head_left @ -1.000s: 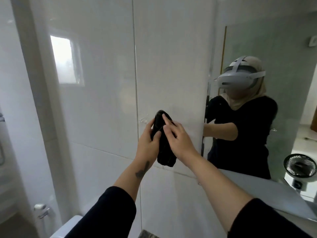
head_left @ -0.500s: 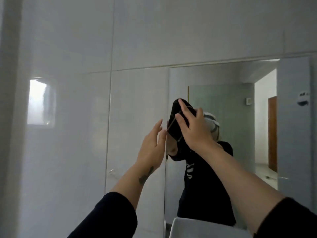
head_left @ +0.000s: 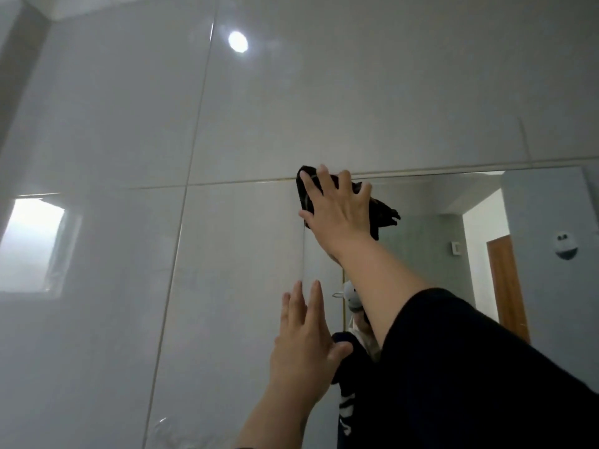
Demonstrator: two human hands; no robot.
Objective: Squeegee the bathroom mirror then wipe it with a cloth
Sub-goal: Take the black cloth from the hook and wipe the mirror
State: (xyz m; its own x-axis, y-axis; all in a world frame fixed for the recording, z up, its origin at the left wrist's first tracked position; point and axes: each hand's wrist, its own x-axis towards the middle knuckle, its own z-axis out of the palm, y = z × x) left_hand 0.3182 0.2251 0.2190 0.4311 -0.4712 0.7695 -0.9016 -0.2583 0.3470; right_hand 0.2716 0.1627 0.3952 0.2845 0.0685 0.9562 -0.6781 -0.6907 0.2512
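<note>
The right hand (head_left: 337, 212), fingers spread flat, presses the black cloth (head_left: 306, 202) on the mirror's (head_left: 421, 254) top-left corner, the rest of the glass lying toward 3 to 5 o'clock, the left hand (head_left: 303, 348) flat and empty at 6 o'clock.

My right arm (head_left: 385, 273) reaches up high. My right hand (head_left: 337, 209) is flat, with its fingers spread wide. My left hand (head_left: 301, 345) is lower down, flat too, fingers pointing up.
</note>
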